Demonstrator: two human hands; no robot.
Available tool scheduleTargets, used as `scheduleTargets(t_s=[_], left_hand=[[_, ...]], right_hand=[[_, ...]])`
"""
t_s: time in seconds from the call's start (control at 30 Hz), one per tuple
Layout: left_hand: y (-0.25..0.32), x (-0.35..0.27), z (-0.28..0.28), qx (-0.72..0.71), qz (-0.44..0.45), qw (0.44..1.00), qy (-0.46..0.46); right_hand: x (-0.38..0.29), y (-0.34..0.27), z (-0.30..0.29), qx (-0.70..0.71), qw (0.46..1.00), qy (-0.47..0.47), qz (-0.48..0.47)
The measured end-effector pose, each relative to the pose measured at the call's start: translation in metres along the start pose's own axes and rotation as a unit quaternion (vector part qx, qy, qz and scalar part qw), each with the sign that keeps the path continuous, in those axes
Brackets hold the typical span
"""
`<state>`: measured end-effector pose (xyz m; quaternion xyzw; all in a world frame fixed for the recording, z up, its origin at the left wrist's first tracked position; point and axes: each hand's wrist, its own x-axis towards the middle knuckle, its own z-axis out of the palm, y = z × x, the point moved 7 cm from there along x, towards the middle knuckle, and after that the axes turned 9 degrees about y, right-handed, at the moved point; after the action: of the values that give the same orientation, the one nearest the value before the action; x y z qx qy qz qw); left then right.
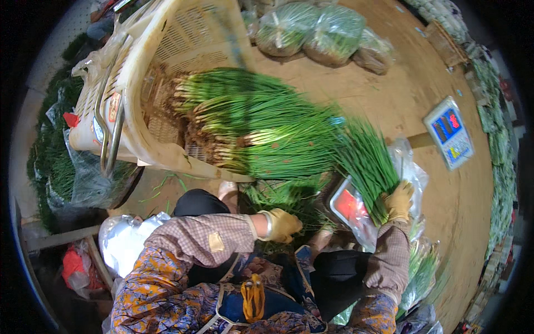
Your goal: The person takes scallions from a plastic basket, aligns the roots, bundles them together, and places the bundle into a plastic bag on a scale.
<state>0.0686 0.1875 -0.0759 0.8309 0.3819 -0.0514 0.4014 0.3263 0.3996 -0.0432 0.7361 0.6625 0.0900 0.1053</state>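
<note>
A large pile of green chives or scallions [275, 117] spills from a tipped plastic basket [137, 121], pale root ends towards the inside. My right hand [399, 202], in a tan glove, rests against the cut or root end of a separate bunch of greens [367, 167]. This bunch lies over a metal scale pan [337, 198] with red and clear plastic on it. My left hand [283, 225], gloved too, is half curled above loose green scraps [288, 196] between my knees; whether it holds any is not plain.
A digital scale display [449, 133] lies at right. Plastic-bagged bundles [333, 33] sit beyond the pile. More bagged greens [421, 271] are near my right knee, and dark greens under plastic [89, 179] at left. A wooden frame [62, 238] stands at lower left.
</note>
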Motion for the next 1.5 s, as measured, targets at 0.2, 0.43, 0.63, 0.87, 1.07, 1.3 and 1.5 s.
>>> scheduleTargets(t_s=[0.2, 0.43, 0.63, 0.87, 1.07, 1.3, 1.5], left_hand=[[0.015, 0.009, 0.011, 0.017, 0.032, 0.999, -0.013], [0.01, 0.027, 0.074, 0.026, 0.089, 0.976, 0.196], [0.013, 0.026, 0.057, 0.011, 0.088, 0.984, 0.156], [0.004, 0.038, 0.048, 0.033, 0.051, 0.987, 0.152], [-0.037, 0.0, -0.066, -0.015, -0.097, 0.975, 0.198], [-0.03, -0.013, -0.042, -0.874, -0.037, 0.452, 0.172], [-0.009, -0.041, -0.028, -0.86, -0.004, 0.426, 0.279]], right_hand=[[-0.047, -0.231, -0.049, 0.461, 0.804, 0.053, -0.373], [-0.106, -0.456, -0.008, 0.222, 0.842, -0.065, -0.487], [-0.103, -0.459, 0.003, 0.067, 0.872, -0.023, -0.485], [-0.063, -0.345, -0.07, 0.598, 0.733, -0.049, -0.32], [-0.104, -0.194, -0.189, 0.622, 0.699, 0.11, -0.335], [-0.236, -0.205, -0.137, 0.373, 0.717, 0.043, -0.587], [-0.242, -0.155, -0.135, 0.787, 0.575, -0.154, -0.162]])
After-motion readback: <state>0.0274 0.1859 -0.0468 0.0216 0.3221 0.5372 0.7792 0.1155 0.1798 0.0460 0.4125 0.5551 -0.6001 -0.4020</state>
